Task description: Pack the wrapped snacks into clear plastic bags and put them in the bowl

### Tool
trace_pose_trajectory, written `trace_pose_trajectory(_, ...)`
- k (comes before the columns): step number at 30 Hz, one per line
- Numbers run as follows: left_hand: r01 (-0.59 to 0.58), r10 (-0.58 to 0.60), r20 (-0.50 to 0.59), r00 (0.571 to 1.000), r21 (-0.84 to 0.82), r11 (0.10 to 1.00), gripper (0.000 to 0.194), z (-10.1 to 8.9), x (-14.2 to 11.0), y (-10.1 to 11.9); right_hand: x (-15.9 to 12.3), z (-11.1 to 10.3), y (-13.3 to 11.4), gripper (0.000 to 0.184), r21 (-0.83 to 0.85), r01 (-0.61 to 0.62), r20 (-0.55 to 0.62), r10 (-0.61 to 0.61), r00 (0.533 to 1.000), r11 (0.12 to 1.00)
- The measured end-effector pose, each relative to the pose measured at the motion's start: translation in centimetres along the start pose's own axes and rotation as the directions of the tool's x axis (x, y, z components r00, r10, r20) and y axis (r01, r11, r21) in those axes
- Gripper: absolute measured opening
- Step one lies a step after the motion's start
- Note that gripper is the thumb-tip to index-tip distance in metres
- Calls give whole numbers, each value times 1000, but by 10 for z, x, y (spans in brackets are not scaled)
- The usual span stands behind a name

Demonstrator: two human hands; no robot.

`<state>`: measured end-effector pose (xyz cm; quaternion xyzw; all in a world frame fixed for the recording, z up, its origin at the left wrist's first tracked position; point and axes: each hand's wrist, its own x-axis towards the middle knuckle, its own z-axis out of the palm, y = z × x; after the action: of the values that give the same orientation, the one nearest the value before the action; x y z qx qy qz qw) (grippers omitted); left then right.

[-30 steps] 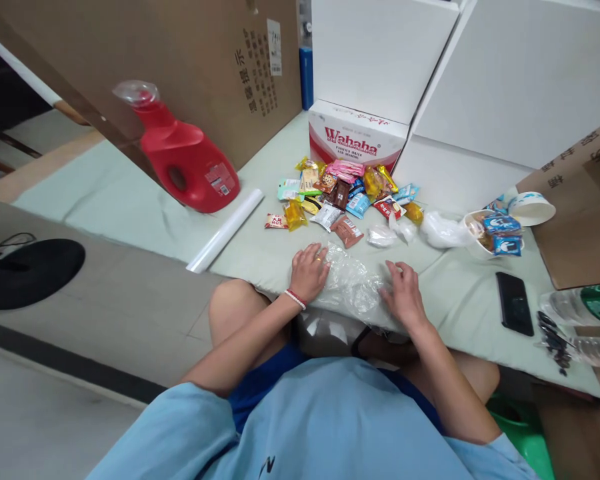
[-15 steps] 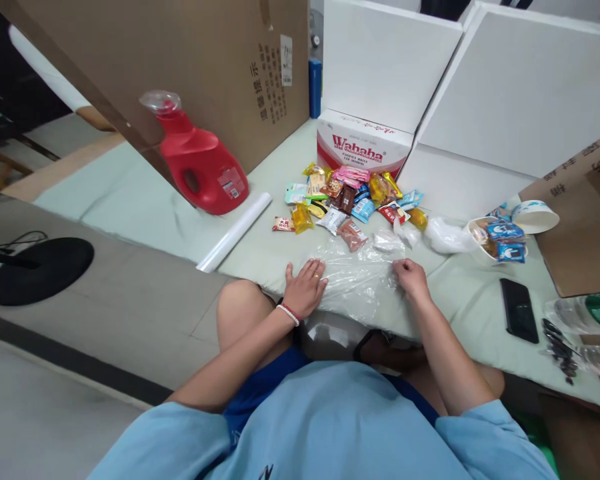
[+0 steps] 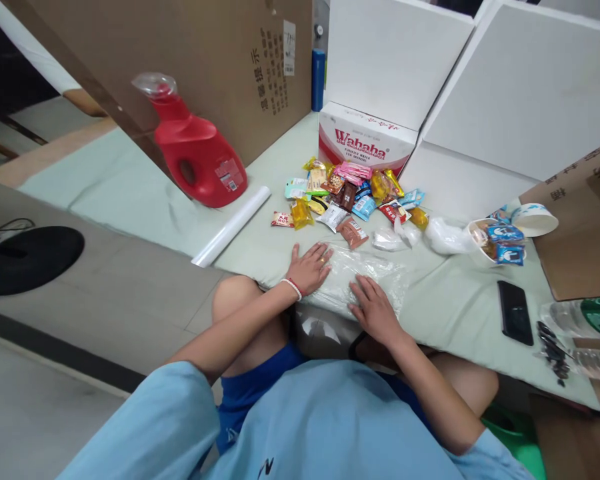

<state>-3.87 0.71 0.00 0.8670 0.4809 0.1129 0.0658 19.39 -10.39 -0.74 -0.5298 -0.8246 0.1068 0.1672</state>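
Observation:
A clear plastic bag [image 3: 347, 277] lies spread at the front edge of the cloth-covered table. My left hand [image 3: 310, 268] rests flat on its left part, fingers stretched out. On its right part lies my right hand [image 3: 375, 308], open, with the fingers spread over the film. Just beyond the bag is a heap of wrapped snacks [image 3: 347, 197] in many colours. A brown snack packet [image 3: 353, 233] sits nearest to the bag. Beside it are a crumpled white plastic bundle [image 3: 389, 240] and a larger white plastic bag [image 3: 447, 235].
A white plastic roll [image 3: 231, 225] and a red jug [image 3: 200, 157] stand left. Behind the snacks is a Wahaba carton [image 3: 365, 137]. Right are a paper bowl of packets [image 3: 480, 243], a black phone [image 3: 515, 312] and plastic bottles [image 3: 575, 319].
My right hand has let go of the bag's right edge, moved left and opened flat on the film. My left hand stays on the bag. The view has shifted slightly.

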Motion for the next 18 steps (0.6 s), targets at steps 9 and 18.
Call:
trace_pose_trajectory(9,136,-135,5,991,-22,991,55,12,-33,14,-30,-58,16,35,21,-58,83,56,995,998)
trace_pose_trajectory(18,217,-218,18,976,11,976,59,9,-73,18,85,-46,-53,52,-317,-27,530,201,824,948)
